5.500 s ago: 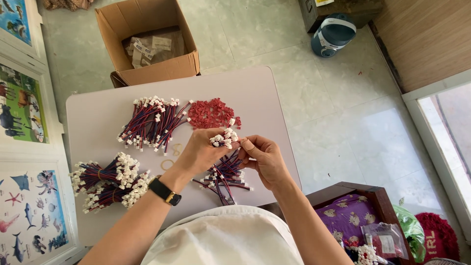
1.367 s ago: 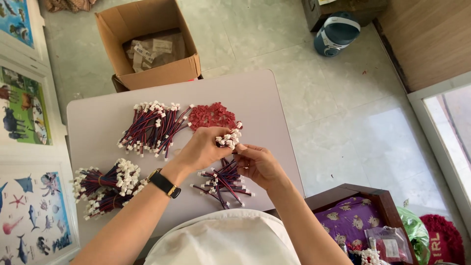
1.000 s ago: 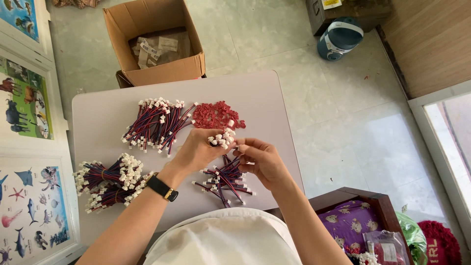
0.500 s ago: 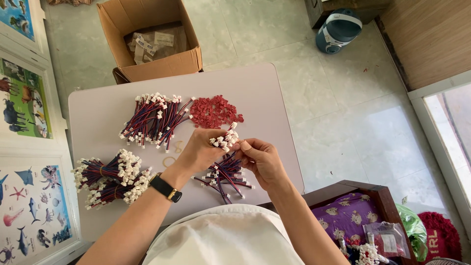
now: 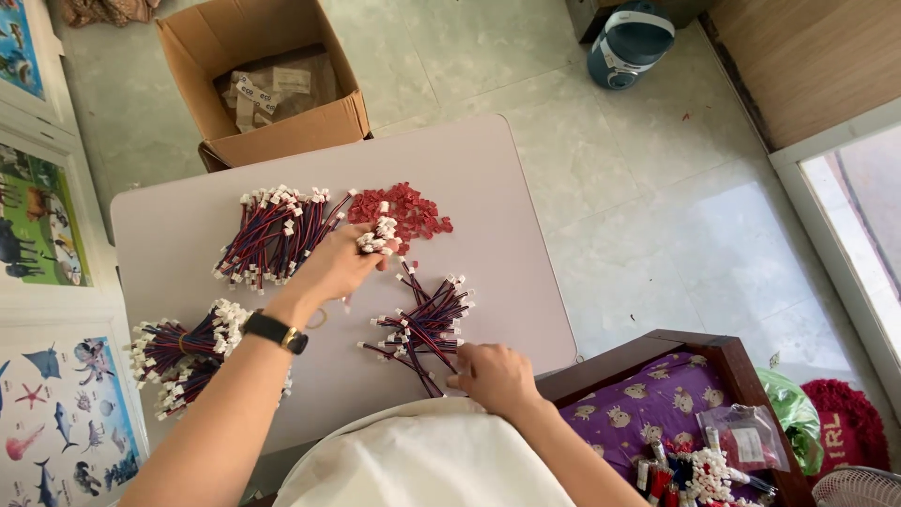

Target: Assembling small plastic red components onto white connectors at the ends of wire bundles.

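Nearest, the right hand (image 5: 495, 377) pinches a wire from the loose wires (image 5: 422, 324) on the surface (image 5: 507, 235), while farther off the left hand (image 5: 340, 265) grips a small bundle (image 5: 378, 236) of light, floppy leads, best held near their white plugs.

So the table (image 5: 526, 216) sits in the middle with everything spread across it. Far side, left of centre, there's a fanned bundle of wire leads (image 5: 272, 235), and just right of that a heap of small connector housings (image 5: 404, 208). Near-left corner has a second, bunched bundle (image 5: 183, 352). Near the front edge, right of centre, lies a loose pile of leads (image 5: 422, 324). The left hand (image 5: 338, 268) is between the fanned bundle and the loose pile, the right hand (image 5: 493, 376) at that pile's near end. Behind the table a cardboard box (image 5: 282, 136) stands on the floor (image 5: 657, 207); a wooden drawer (image 5: 694, 413) is off to the right.
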